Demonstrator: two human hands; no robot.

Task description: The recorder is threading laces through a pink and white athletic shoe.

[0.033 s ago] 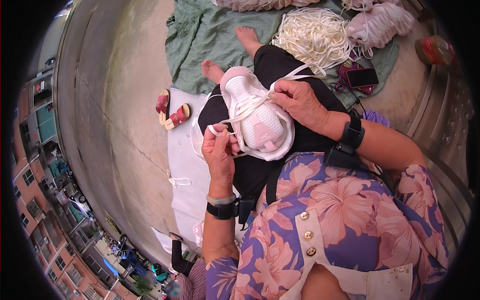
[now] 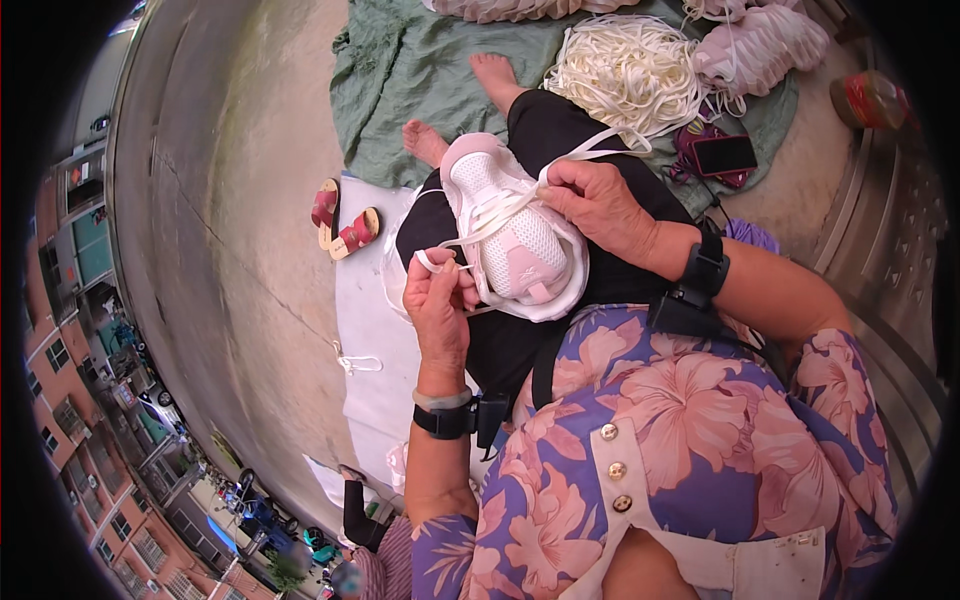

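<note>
On the lap, both hands' fingers pinched on a white lace (image 2: 490, 225) across a pale shoe (image 2: 520, 245).

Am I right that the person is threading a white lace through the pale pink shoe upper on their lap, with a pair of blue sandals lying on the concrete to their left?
Not quite: the head view shows the sandals are red, not blue. The rest holds: the left hand and right hand work a white lace on the pale pink shoe upper on the lap.

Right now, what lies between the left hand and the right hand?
In the head view, the white shoe upper lies between left hand and right hand, with white lace across it.
</note>
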